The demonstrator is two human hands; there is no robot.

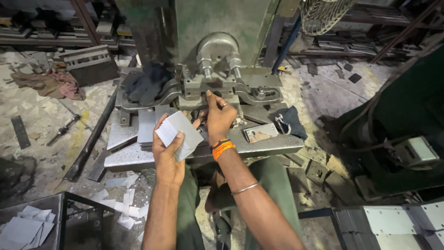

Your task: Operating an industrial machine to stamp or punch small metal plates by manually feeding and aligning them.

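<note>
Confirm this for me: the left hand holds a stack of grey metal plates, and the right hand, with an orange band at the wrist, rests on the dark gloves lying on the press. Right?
Not quite. In the head view the right hand is at the die in the middle of the press, not on the dark gloves, which lie untouched to its left. The rest holds: the left hand holds the stack of grey metal plates, and the orange band is at the right wrist.

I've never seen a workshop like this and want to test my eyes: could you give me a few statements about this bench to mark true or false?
1. The left hand holds a stack of grey metal plates. True.
2. The right hand rests in the person's lap. False: it reaches into the press die.
3. A dark glove lies on the press, left of the die. True.
4. The right wrist is bare. False: it wears an orange band.
</note>
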